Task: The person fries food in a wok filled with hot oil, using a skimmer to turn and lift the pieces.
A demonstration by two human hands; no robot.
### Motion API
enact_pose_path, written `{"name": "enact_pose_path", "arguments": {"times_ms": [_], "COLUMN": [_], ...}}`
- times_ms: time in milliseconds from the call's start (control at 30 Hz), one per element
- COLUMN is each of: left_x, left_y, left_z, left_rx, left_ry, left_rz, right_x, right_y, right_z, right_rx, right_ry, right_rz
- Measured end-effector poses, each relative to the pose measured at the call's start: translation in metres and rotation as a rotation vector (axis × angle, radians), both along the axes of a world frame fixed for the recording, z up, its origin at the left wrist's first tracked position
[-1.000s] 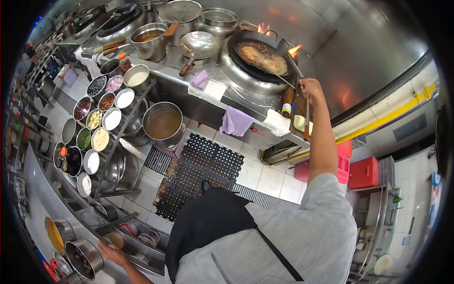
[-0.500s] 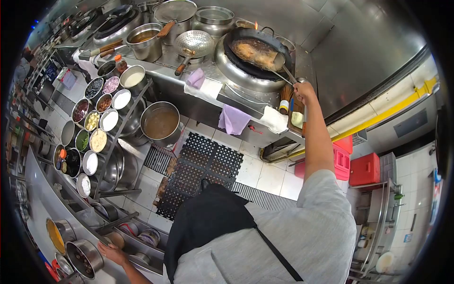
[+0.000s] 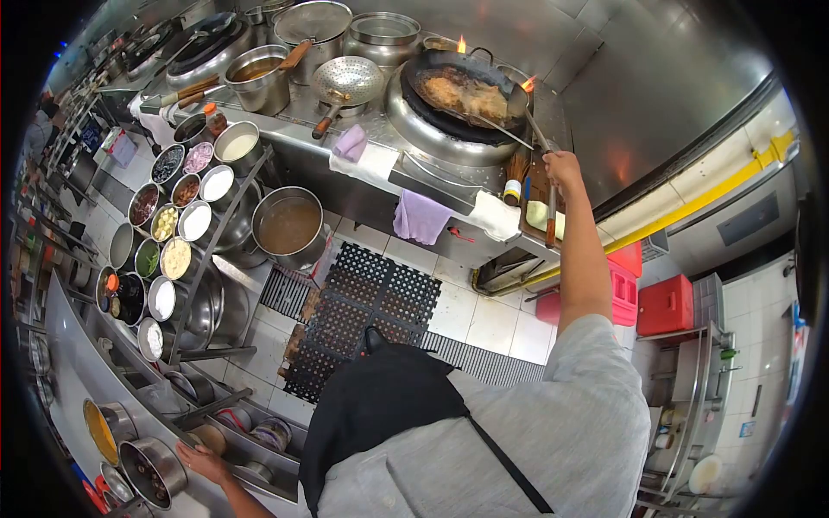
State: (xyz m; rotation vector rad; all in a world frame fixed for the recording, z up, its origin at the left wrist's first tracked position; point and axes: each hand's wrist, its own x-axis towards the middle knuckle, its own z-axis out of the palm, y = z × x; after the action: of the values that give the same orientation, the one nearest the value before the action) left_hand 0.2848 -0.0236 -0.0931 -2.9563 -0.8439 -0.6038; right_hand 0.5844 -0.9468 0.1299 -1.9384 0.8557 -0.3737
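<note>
In the head view, my right hand [image 3: 563,170] is closed round the long handle of a ladle [image 3: 541,136], whose wooden end hangs below my fist. The ladle's head is at the right rim of a dark wok [image 3: 423,71]; its bowl is hard to make out. Browned food [image 3: 462,93] lies in the wok, which sits tilted on a round steel burner [image 3: 406,129]. A thin metal rod also crosses the wok's near rim. At lower left, my left hand [image 3: 203,462] rests on the counter edge with fingers extended, beside a steel pot [image 3: 154,473] with dark contents.
Flames [image 3: 528,85] rise at the wok's rim. A perforated skimmer [image 3: 347,82] and a steel pot [image 3: 257,79] stand left of the burner. Several ingredient bowls fill a rack [image 3: 226,250], near a large pot of brown liquid [image 3: 288,226]. Black mats [image 3: 371,289] cover the floor.
The ladle head has moved off the food to the wok's right rim, and my right hand has shifted slightly. Flames have grown and appear on the right. My left hand stays put.
</note>
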Motion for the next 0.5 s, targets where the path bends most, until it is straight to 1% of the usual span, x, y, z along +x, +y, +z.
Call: {"name": "enact_pose_path", "arguments": {"times_ms": [33, 100, 133, 200, 300, 400, 500], "left_x": [0.000, -0.002, -0.001, 0.001, 0.003, 0.000, -0.001], "left_y": [0.001, 0.004, 0.000, -0.007, -0.010, 0.002, 0.004], "left_z": [-0.001, -0.004, -0.001, 0.007, 0.010, 0.000, -0.003], "left_rx": [0.001, 0.019, 0.017, -0.011, 0.001, 0.003, 0.013], "left_ry": [-0.002, -0.006, -0.007, 0.007, 0.028, 0.005, -0.003], "left_rz": [0.001, -0.017, -0.017, -0.005, 0.015, -0.010, -0.016], "right_x": [-0.005, -0.016, -0.021, -0.031, -0.040, -0.045, -0.046], "right_y": [0.004, 0.011, 0.012, 0.011, 0.017, 0.040, 0.042], "right_z": [0.007, 0.017, 0.019, 0.021, 0.023, 0.030, 0.026], "right_rx": [0.001, 0.009, 0.007, 0.119, 0.161, 0.237, 0.246], "right_ry": [-0.002, 0.093, 0.092, 0.096, 0.123, 0.118, 0.101], "right_rz": [0.001, 0.021, 0.022, 0.089, 0.151, 0.173, 0.198]}}
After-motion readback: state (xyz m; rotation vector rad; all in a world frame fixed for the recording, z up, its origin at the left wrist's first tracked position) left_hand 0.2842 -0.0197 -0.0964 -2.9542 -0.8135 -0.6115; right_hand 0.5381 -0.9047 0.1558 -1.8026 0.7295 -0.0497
